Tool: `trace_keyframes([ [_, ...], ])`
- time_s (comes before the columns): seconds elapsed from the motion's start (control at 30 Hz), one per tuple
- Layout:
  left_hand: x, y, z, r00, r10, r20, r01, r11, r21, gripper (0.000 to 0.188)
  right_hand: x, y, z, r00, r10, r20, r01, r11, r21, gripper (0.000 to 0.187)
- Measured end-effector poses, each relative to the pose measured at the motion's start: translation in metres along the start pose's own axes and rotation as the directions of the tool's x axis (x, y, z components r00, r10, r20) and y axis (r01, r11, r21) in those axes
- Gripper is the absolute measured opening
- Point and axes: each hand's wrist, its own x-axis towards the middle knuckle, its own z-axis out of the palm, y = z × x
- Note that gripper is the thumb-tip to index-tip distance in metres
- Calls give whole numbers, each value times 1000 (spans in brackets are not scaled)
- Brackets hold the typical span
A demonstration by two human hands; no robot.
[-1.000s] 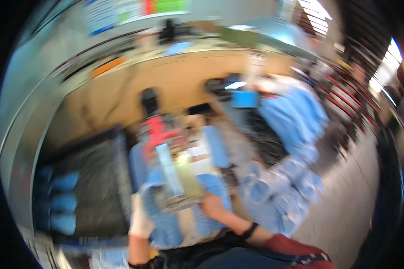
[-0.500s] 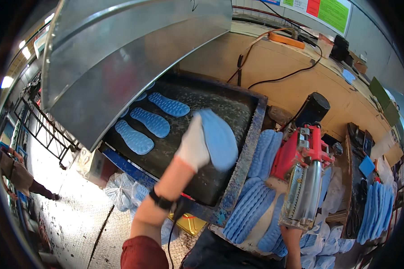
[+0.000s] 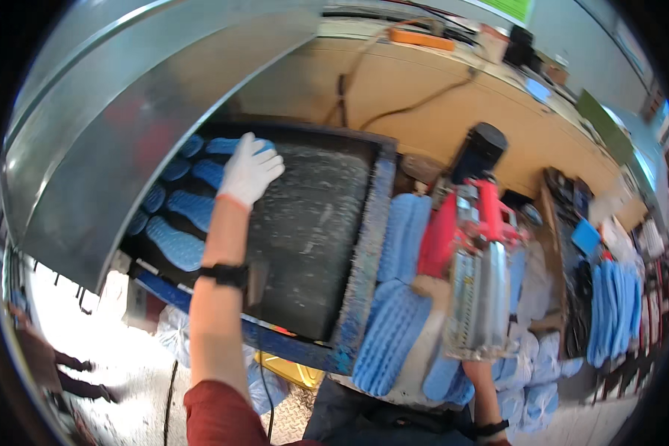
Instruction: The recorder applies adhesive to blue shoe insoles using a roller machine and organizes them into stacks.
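Insole in hand: a blue textured foam insole (image 3: 234,145) lay under the white-gloved left hand (image 3: 250,172), at the far left of the tray, only its ends showing past the glove
Left hand: pressed flat on that insole, fingers spread, with a black band on the wrist
Tray: a wide black flat tray with a worn blue rim (image 3: 364,253), its left part under a slanted grey sheet-metal hood (image 3: 119,111)
Other insoles on tray: a row of blue insoles (image 3: 172,241) lay side by side along the left end, just beside the left hand
Right hand: the right hand (image 3: 429,290) was mostly hidden behind a red and silver metal tool (image 3: 477,260); whether it gripped the tool I cannot tell
Stack by the tray: piled blue insoles (image 3: 394,327) lay right of the tray rim, beneath the tool
Desk: a tan wooden desk (image 3: 424,97) ran behind, with black cables on it
Far right: more blue insoles (image 3: 617,305) stood well apart from the tray
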Motion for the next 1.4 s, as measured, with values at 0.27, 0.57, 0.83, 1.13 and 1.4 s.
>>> trace_keyframes([
  [0.27,-204,-18,189,954,-42,-296,71,994,89,64,-7,-22,-59,883,454,-119,103,61,993,44],
  [0.57,-241,-71,307,989,17,-144,-3,995,95,68,18,-30,-159,707,12,-707,203,954,219,51],
  [0.83,-171,-103,378,987,82,136,-101,985,140,84,18,-50,-171,722,-148,-676,336,929,154,41],
  [1.13,-155,-140,337,981,61,184,-141,879,456,88,-11,-32,-89,887,420,-191,26,368,929,17],
  [1.4,-176,-134,287,963,-177,201,37,830,557,64,17,-78,-24,947,100,305,-318,424,848,24],
])
